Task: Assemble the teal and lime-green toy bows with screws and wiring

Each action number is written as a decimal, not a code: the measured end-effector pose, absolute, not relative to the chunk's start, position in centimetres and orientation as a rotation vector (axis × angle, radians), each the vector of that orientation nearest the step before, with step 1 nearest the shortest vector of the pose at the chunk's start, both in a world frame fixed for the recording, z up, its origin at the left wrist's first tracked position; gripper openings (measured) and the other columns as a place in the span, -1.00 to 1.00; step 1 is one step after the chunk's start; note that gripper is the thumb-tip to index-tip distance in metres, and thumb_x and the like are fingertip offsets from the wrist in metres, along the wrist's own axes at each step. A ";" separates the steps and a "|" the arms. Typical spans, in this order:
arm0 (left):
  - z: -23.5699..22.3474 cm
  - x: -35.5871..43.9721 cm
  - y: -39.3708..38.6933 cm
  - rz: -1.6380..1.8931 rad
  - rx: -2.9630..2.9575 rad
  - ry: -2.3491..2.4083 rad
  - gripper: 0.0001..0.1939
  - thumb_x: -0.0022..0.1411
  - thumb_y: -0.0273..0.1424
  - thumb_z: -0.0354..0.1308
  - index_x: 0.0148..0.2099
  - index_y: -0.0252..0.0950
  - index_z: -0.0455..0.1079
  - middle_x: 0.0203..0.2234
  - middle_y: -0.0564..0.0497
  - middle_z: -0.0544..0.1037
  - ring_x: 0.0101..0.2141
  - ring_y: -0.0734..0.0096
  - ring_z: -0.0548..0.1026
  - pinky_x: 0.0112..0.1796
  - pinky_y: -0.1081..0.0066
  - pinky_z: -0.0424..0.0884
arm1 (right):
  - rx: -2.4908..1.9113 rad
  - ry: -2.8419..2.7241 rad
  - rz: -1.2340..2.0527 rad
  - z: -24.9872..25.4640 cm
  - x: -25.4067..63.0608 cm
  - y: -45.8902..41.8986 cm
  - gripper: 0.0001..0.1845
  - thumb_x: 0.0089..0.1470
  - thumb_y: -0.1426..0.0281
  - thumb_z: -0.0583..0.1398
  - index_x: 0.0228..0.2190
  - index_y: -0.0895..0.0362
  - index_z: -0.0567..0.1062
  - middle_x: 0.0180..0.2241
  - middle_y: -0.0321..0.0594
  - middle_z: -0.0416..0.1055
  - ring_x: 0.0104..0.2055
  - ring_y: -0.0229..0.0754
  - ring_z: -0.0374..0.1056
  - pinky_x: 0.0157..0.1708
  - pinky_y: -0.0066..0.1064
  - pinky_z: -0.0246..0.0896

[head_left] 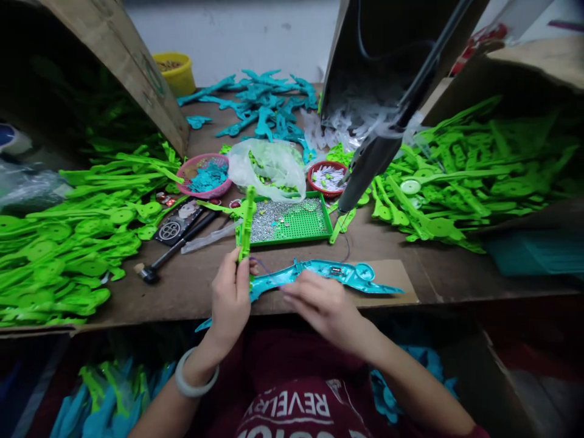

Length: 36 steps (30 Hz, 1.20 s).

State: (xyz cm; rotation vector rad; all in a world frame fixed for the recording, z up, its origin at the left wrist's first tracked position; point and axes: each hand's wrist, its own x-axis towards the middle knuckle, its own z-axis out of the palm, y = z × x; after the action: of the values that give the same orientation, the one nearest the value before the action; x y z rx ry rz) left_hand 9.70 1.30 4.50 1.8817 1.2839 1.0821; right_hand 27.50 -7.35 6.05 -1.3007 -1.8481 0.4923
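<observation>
Soft, rather dim, cool light falls evenly over the table (182,295), the shadows deepening to near black inside the boxes and below its near edge, while the right hand (322,301) is slightly blurred and the outer edges look stretched and smeared.

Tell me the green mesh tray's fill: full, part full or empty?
Part full. Silvery bits cover the left of the green tray, while its perforated floor shows bare at right.
</observation>
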 end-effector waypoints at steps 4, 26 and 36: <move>5.3 10.1 1.0 1.161 1.608 1.178 -0.73 0.47 -0.20 -0.03 0.04 -0.21 0.36 -0.35 0.05 0.48 -0.33 0.41 0.50 -0.23 0.42 0.42 | -1.140 -2.001 0.394 6.4 27.4 -8.4 -0.69 0.33 0.23 0.10 -0.23 0.14 0.57 -0.24 -0.04 0.52 -0.20 -0.08 0.40 -0.21 -0.22 0.35; 9.9 9.8 1.3 0.883 0.858 0.746 -0.61 0.27 -0.15 0.25 0.02 -0.29 0.50 -0.47 0.07 0.37 -0.48 0.56 0.30 -0.41 0.54 0.37 | -1.000 -0.939 1.646 4.8 30.1 -0.7 -0.60 -0.03 0.09 0.37 -0.40 0.22 0.58 -0.67 -0.48 0.16 -0.66 -0.47 -0.11 -0.67 -0.55 -0.30; 8.6 8.6 0.3 0.966 1.095 0.862 -0.64 0.34 -0.16 0.20 0.06 -0.27 0.48 -0.51 0.07 0.42 -0.40 0.48 0.41 -0.33 0.55 0.40 | -1.128 -1.136 1.358 6.7 26.8 -2.8 -0.64 0.08 0.13 0.32 -0.23 0.16 0.59 -0.52 -0.35 0.37 -0.53 -0.36 0.20 -0.50 -0.48 0.11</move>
State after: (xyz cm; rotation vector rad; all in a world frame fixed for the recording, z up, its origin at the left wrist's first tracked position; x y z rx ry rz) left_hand 8.59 0.35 8.64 1.0954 0.8620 0.9660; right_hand 26.83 -2.81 6.69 -1.1282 -1.1361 1.3585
